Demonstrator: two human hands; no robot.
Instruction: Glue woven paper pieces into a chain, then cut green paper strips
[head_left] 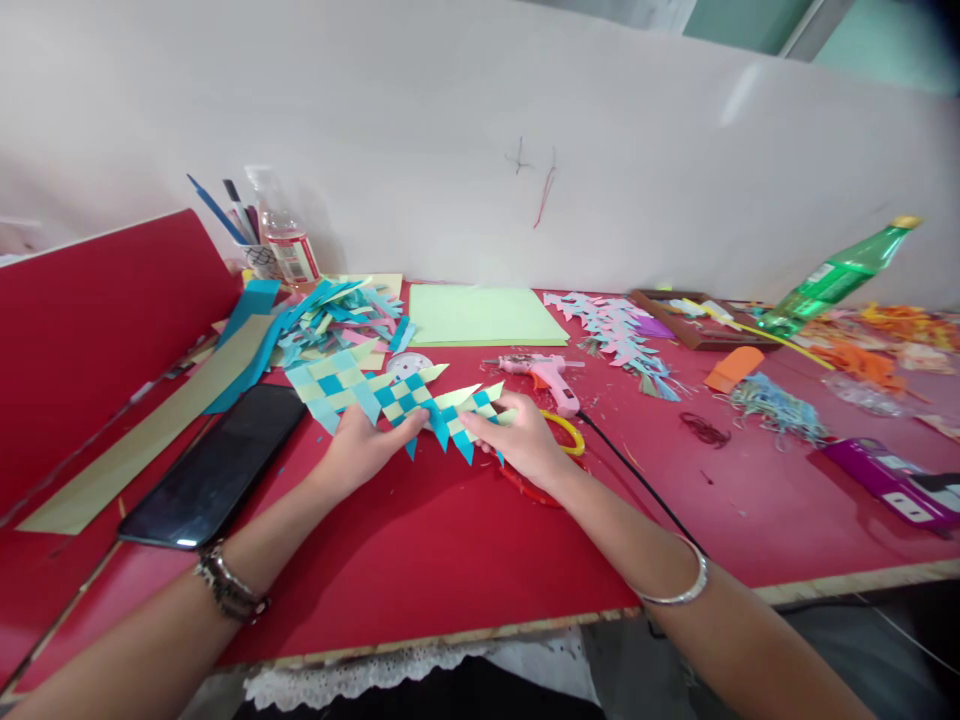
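from where i stand, i see two bare hands over a red desk (pixel 405 580), and between them is a woven paper piece (pixel 409 400) in blue and pale yellow, with many pointed ends. the left hand (pixel 358 440) is closed around its middle part, the thumb lying flat on the front and the fingers mostly hidden behind. the right hand (pixel 525 435) pinches the other end between its thumb and bent fingers, so its opening is only as wide as the thin paper. the wide end of the piece reaches out past the left hand, on its outer side. i cannot tell if it is one piece or several joined. just beyond the right hand lies a pink glue gun (pixel 553 382), and a yellow loop (pixel 568 432) is just beside this hand, partly covered by it. a black phone (pixel 217 465) rests to the left of the left hand, and a heap of cut paper strips (pixel 337 315) is beyond this same hand. light green sheets (pixel 480 315) lie farther than both hands. well to the right of the right hand, a green bottle (pixel 840 275) leans at a tilt.
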